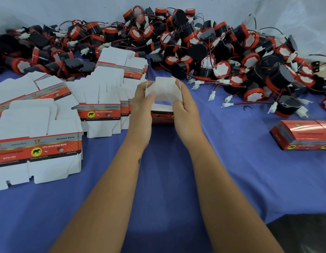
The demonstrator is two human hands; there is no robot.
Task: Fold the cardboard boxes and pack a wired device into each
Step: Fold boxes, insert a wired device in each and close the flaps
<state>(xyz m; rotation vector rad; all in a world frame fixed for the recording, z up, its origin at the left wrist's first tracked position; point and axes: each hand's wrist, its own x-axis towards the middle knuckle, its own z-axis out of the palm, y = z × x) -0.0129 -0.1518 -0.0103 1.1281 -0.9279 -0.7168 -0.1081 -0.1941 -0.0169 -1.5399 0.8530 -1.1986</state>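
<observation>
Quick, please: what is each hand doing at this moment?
Left hand: grips the half-folded box on its left side.
Right hand: grips the same box on its right side.

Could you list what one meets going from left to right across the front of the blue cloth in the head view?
Nearest stack of flat boxes → left hand → half-folded box held between both hands → right hand → finished red boxes at the right edge.

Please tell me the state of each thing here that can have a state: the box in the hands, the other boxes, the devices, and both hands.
box in hands: partly folded, flaps open
flat boxes: unfolded, stacked
finished boxes: closed, lying on the cloth
wired devices: loose, piled, unpacked
left hand: grips the box
right hand: grips the box
</observation>
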